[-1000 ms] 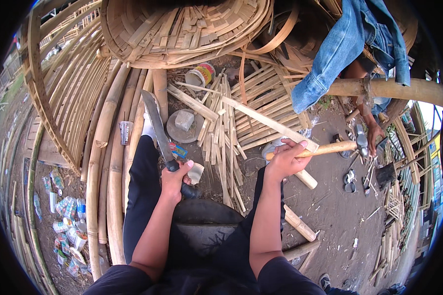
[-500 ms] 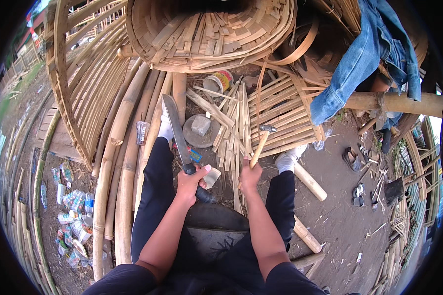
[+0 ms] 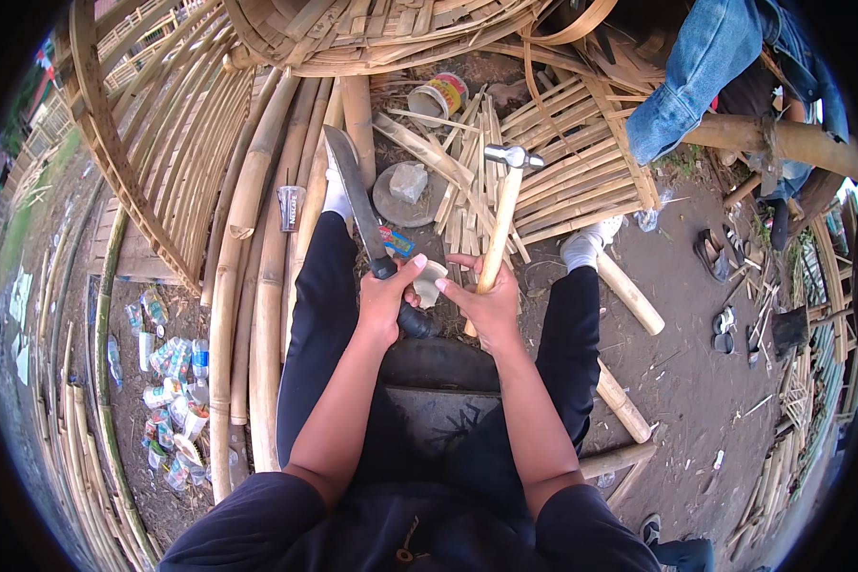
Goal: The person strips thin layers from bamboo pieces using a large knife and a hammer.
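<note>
My left hand (image 3: 388, 300) clamps knife (image 3: 355, 191) by handle; my right hand (image 3: 491, 305) wraps hammer (image 3: 501, 224). Pale chunk (image 3: 430, 285) sits between my thumbs. Knife could swing onto left leg (image 3: 316, 300) if hold slackens; hammer could slip, right fingers busy near chunk.

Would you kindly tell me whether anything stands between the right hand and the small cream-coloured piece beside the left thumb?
Nothing visible does: the right hand has its thumb close to the small cream-coloured piece, though contact is unclear. Its wooden-handled metal hammer stands clear.
</note>
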Demonstrator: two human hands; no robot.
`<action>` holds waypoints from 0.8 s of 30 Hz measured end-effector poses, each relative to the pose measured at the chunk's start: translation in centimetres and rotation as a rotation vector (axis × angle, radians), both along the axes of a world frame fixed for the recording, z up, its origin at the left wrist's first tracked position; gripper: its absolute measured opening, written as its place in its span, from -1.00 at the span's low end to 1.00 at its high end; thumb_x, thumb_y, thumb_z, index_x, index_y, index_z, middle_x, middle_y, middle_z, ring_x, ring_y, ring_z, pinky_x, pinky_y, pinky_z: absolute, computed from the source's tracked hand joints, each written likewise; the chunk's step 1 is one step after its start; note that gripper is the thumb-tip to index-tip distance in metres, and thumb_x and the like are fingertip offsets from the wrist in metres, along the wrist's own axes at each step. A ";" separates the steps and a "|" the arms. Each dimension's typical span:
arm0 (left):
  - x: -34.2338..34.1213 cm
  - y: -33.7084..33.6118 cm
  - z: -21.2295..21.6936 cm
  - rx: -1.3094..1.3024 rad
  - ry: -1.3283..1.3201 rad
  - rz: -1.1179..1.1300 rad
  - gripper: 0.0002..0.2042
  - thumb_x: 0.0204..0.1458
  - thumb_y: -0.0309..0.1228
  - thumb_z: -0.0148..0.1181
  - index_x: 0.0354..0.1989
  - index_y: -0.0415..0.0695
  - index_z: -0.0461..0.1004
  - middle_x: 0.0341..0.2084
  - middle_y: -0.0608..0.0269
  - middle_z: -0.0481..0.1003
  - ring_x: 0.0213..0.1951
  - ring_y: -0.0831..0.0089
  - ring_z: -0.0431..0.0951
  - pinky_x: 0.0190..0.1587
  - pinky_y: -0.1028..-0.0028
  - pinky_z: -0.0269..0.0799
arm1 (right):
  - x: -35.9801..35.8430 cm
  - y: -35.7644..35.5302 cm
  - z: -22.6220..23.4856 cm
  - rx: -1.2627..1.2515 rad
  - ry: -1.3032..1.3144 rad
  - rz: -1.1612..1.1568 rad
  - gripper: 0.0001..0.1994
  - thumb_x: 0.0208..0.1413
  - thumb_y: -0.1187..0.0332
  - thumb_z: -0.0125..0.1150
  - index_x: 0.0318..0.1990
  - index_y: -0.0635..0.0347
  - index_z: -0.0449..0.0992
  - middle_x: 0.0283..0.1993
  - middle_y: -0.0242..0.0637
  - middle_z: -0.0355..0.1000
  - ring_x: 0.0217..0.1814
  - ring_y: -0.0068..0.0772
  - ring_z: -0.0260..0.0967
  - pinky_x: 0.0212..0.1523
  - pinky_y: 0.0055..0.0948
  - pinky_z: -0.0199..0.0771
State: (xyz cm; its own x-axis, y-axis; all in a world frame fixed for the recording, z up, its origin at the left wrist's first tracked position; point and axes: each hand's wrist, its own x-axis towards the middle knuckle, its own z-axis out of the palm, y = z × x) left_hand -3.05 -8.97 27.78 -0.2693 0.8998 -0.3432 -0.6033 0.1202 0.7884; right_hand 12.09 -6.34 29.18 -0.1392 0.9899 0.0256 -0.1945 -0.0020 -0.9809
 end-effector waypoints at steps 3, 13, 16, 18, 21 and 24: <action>0.3 0.2 0.2 -0.006 0.029 0.000 -0.70 -0.07 -0.38 0.42 -0.44 -0.08 0.31 -0.65 0.39 0.33 -0.69 0.61 0.31 -0.61 0.53 0.27 | 0.2 0.7 -0.3 0.150 -0.065 -0.043 -0.57 -0.17 0.69 0.41 -0.33 0.12 0.20 -0.18 -0.21 0.51 -0.62 -0.91 0.11 -0.68 -0.77 0.10; -0.9 -0.2 0.6 -0.057 0.110 -0.016 -0.63 -0.13 -0.21 0.49 -0.52 -0.11 0.36 -0.70 0.39 0.34 -0.72 0.60 0.32 -0.63 0.54 0.27 | -1.4 2.5 0.6 0.202 -0.255 -0.044 -0.70 -0.07 0.69 0.30 -0.37 0.18 0.26 -0.29 -0.25 0.51 -0.58 -0.85 0.19 -0.60 -0.72 0.20; -2.6 -0.3 0.3 -0.097 0.197 0.011 -0.63 -0.12 -0.18 0.48 -0.53 -0.12 0.38 -0.70 0.40 0.34 -0.72 0.60 0.32 -0.63 0.54 0.27 | -2.3 4.1 -0.4 0.275 -0.201 -0.108 -0.73 -0.05 0.65 0.31 -0.42 0.17 0.28 -0.36 -0.34 0.51 -0.57 -0.81 0.16 -0.57 -0.68 0.19; -3.9 -0.5 0.0 -0.092 0.181 0.019 -0.64 -0.10 -0.17 0.47 -0.47 -0.17 0.44 -0.63 0.32 0.44 -0.71 0.61 0.31 -0.62 0.54 0.27 | -2.5 5.6 -0.4 0.285 -0.148 -0.140 -0.73 -0.05 0.67 0.29 -0.44 0.17 0.28 -0.37 -0.33 0.49 -0.54 -0.79 0.17 -0.54 -0.67 0.21; -5.2 -0.6 0.2 -0.107 0.107 0.001 -0.58 -0.01 -0.17 0.38 -0.21 -0.32 0.50 -0.30 0.06 0.60 -0.68 0.62 0.31 -0.62 0.57 0.30 | -3.0 8.0 -0.4 0.366 -0.147 -0.155 -0.71 -0.07 0.71 0.28 -0.48 0.17 0.26 -0.42 -0.35 0.43 -0.45 -0.70 0.30 -0.44 -0.63 0.31; -6.0 -0.7 0.3 -0.119 0.089 0.009 -0.56 -0.01 -0.14 0.37 -0.18 -0.31 0.50 -0.30 0.05 0.60 -0.67 0.63 0.32 -0.61 0.57 0.30 | -3.6 9.7 -0.6 0.402 -0.138 -0.158 -0.68 -0.08 0.77 0.26 -0.49 0.17 0.25 -0.36 -0.23 0.48 -0.24 -0.57 0.45 -0.25 -0.59 0.42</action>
State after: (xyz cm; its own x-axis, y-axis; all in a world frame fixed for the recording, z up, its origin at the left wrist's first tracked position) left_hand -9.00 -9.65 28.11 -0.3118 0.8516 -0.4214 -0.5330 0.2104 0.8196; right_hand 8.44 3.34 28.59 -0.0162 0.9146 0.4041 -0.0296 0.4036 -0.9145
